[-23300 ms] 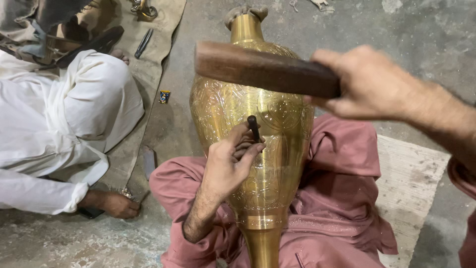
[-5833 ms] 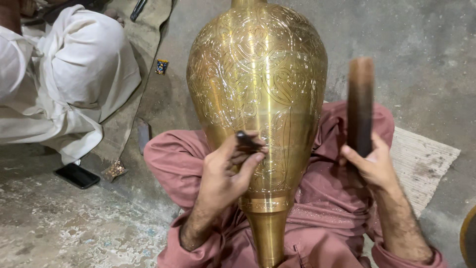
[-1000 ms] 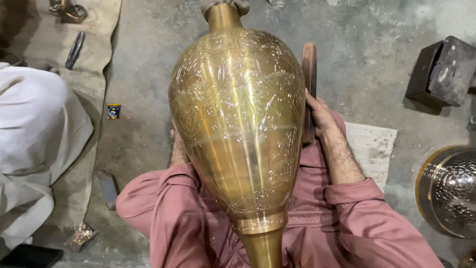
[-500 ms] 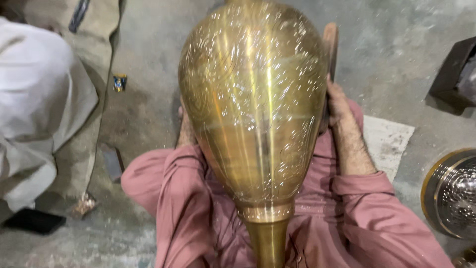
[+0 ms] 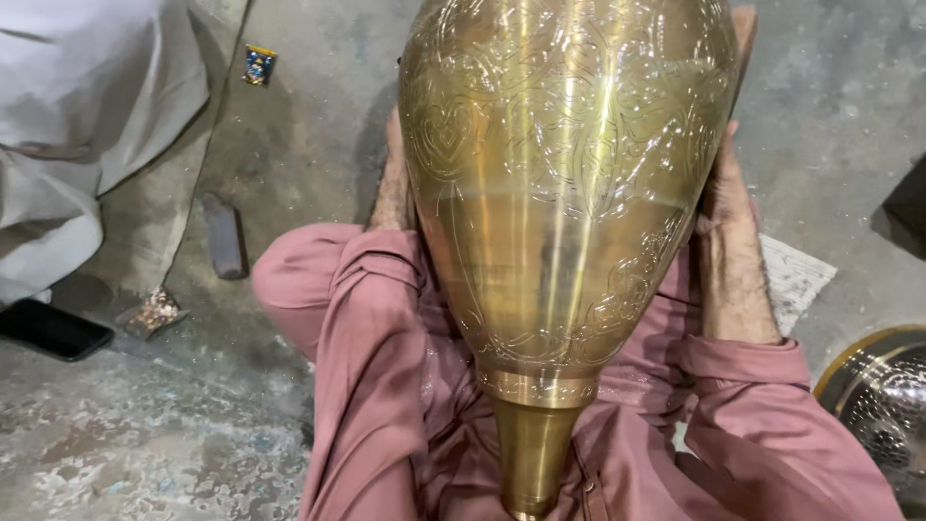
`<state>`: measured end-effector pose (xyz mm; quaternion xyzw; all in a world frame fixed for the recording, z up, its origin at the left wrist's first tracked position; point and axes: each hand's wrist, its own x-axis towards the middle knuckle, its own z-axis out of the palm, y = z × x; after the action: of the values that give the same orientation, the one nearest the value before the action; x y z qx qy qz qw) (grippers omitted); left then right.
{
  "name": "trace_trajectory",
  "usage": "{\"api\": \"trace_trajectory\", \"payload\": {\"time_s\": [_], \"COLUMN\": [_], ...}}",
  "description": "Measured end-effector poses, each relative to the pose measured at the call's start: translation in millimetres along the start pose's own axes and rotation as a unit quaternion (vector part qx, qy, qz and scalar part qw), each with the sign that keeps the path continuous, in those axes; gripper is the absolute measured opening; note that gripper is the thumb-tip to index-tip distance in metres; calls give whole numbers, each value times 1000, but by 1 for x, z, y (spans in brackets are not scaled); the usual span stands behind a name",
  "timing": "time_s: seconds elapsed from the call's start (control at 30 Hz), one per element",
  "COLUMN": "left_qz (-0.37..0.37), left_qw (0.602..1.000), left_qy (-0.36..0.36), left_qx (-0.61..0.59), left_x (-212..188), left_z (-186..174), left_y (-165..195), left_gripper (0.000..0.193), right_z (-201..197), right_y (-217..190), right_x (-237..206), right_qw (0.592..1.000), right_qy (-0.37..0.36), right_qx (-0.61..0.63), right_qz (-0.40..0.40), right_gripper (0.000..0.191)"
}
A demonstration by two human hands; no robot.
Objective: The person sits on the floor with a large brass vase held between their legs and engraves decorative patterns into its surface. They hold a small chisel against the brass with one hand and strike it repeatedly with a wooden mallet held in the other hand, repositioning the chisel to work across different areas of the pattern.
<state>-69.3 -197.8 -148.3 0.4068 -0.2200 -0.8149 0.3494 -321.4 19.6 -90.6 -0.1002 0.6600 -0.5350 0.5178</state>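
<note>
Both hands, left (image 5: 394,183) and right (image 5: 721,188), steadied the engraved brass vase (image 5: 569,193) across the lap. Each grip lay mostly hidden behind it, so neither could be judged released or clenched. Turning seemed underway.

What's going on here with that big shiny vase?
A person sitting on the floor has a large engraved brass vase across their lap, neck end toward them. Their left hand is against one side of it and their right hand against the other, with a wooden mallet just showing behind the right. Both hands are mostly hidden by the vase. Another person in white clothes sits nearby, beside a dark phone on the floor.
</note>
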Motion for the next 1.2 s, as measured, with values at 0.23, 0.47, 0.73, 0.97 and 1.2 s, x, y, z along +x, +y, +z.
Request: {"api": "trace_trajectory", "payload": {"time_s": [0.23, 0.47, 0.73, 0.97, 1.2], "left_qz": [61, 90, 226, 256, 321], "left_qw": [973, 974, 969, 936, 740], "left_qy": [-4, 101, 74, 57, 184], "left_qx": [225, 183, 59, 236, 562], "left_x": [-9, -18, -48, -157, -262], "left_z": [-19, -9, 0, -67, -125], "left_y": [69, 70, 74, 76, 60], "left_gripper": [40, 32, 16, 33, 19], "right_z": [53, 60, 3, -62, -78], "right_y": [20, 8, 17, 58, 98], "right_x": [5, 11, -32, -49, -30], "right_qw": [992, 986, 992, 945, 928], "right_qy": [28, 15, 109, -106, -154], "right_qx": [104, 143, 59, 306, 312], "right_qz": [73, 82, 21, -48, -133], "right_gripper": [106, 64, 39, 44, 41]}}
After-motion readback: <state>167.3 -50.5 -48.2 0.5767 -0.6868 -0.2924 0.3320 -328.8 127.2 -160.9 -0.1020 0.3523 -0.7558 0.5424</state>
